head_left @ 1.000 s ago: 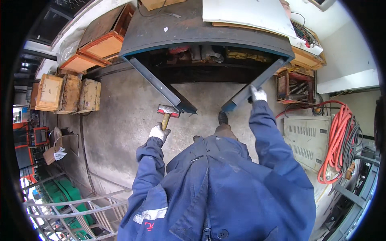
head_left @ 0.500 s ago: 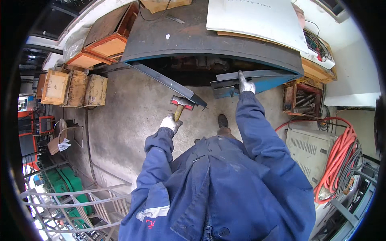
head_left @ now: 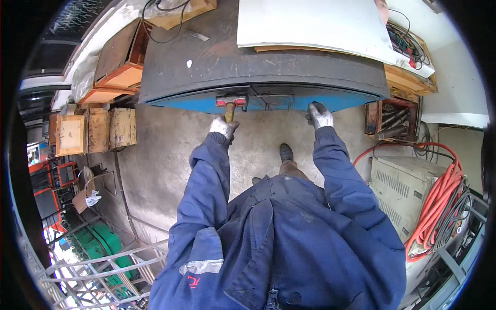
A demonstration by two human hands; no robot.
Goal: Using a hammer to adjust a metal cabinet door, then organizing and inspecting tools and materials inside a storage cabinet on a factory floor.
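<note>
**Drop and pinch risk**

Upper centre: your left hand [head_left: 224, 126] grips the hammer [head_left: 231, 105] by the left blue door [head_left: 192, 103]; your right hand [head_left: 320, 115] curls near the right blue door [head_left: 345, 102], grip unclear. Slack hold could drop the hammer; swinging door could pinch.

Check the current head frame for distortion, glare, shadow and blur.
Head view: fisheye bends the cabinet's front edge, and the corners go black; head view: the white board is very bright, and patches at the lower-left rim wash out; head view: soft, diffuse light, no hard-edged shadows on the floor; head view: the hammer has readable outlines, without heavy motion blur.
</note>
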